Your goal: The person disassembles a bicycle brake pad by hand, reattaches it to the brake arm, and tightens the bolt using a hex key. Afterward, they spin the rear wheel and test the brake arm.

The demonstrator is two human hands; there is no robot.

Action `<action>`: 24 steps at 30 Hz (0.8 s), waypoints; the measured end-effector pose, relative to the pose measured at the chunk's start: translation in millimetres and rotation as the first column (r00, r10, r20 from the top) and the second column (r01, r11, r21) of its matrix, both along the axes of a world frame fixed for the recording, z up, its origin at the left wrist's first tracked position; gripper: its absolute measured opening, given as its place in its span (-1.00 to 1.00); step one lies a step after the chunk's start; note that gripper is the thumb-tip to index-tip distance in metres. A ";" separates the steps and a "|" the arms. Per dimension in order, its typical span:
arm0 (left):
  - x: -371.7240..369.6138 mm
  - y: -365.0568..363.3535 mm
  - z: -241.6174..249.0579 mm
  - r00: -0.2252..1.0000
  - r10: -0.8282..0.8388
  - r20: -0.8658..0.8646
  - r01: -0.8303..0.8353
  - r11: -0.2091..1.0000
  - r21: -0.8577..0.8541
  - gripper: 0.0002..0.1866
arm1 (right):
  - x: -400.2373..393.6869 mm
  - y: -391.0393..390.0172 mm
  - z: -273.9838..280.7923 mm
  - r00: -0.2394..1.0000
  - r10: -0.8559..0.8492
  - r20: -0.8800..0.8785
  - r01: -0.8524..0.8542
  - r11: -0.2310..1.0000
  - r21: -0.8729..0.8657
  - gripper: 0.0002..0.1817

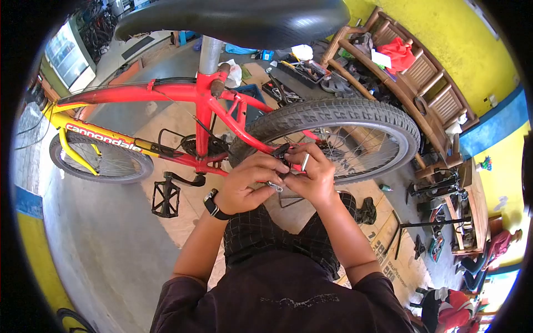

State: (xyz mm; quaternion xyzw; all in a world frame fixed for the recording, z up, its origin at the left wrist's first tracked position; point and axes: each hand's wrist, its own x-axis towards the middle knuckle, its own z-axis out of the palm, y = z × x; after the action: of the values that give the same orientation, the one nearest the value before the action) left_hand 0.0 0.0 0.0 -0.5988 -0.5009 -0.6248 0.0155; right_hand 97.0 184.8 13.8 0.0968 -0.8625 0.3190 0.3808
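Note:
A red and yellow bicycle point(172, 93) stands across the view, its black saddle point(239, 21) at the top and rear wheel point(344, 119) at the right. Beside the rear frame tubes, both hands meet over a small black part point(282, 155), mostly hidden by the fingers. My left hand point(252, 180), with a watch on its wrist, is closed around its lower side; a small silver metal piece point(275, 187) shows at the thumb. My right hand point(312, 175) is closed on the part from the other side, with a short pale rod point(305, 161) between its fingers.
A black pedal point(166, 198) juts out at the left. Cardboard point(388, 244) lies on the floor. Behind the wheel are a tool tray point(300, 69) and a wooden bench point(427, 83) with a red cloth. A black stand point(427, 223) and other people point(444, 308) are at the right.

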 end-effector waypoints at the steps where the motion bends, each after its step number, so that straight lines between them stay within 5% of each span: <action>1: -0.6 1.0 2.4 1.000 0.016 -0.018 -0.016 1.000 0.016 -0.68 | 1.0 0.3 0.9 1.000 0.001 0.002 -0.001 1.000 0.004 -0.57; 8: -9.9 -0.3 14.7 0.993 -0.117 0.019 0.114 0.987 0.117 -0.70 | -6.0 -2.7 0.9 1.000 -0.014 -0.028 0.015 1.000 0.017 -0.56; 11: -1.8 1.1 14.7 0.992 0.106 0.063 -0.115 0.982 0.149 -0.71 | -5.0 -1.8 0.7 0.999 -0.022 -0.030 0.023 0.999 0.030 -0.57; 14: 3.3 -1.7 12.2 0.909 0.414 -0.042 -0.403 0.902 0.157 -0.49 | -5.5 -2.8 3.2 0.999 -0.023 -0.042 0.024 0.999 0.033 -0.58; 17: 11.1 14.9 -0.2 0.812 0.383 0.441 -0.521 0.816 0.249 -0.18 | -7.1 -5.0 5.4 0.998 -0.063 -0.016 0.063 0.997 0.046 -0.59; 18: 8.8 13.8 -1.7 0.790 0.399 0.466 -0.528 0.829 0.185 0.01 | -8.1 -5.3 5.1 0.998 -0.065 -0.013 0.065 0.997 0.041 -0.59; 24: 5.8 19.8 9.9 0.646 -0.046 0.762 -0.227 0.942 0.249 -0.07 | -10.5 -8.7 11.3 0.994 -0.092 0.054 0.092 0.996 -0.001 -0.58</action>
State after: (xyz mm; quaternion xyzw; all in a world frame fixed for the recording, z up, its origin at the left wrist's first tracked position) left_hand 5.8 19.8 9.9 -0.2457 -0.3818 -0.8885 -0.0659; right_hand 86.5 176.1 25.0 0.0477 -0.8755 0.3053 0.3716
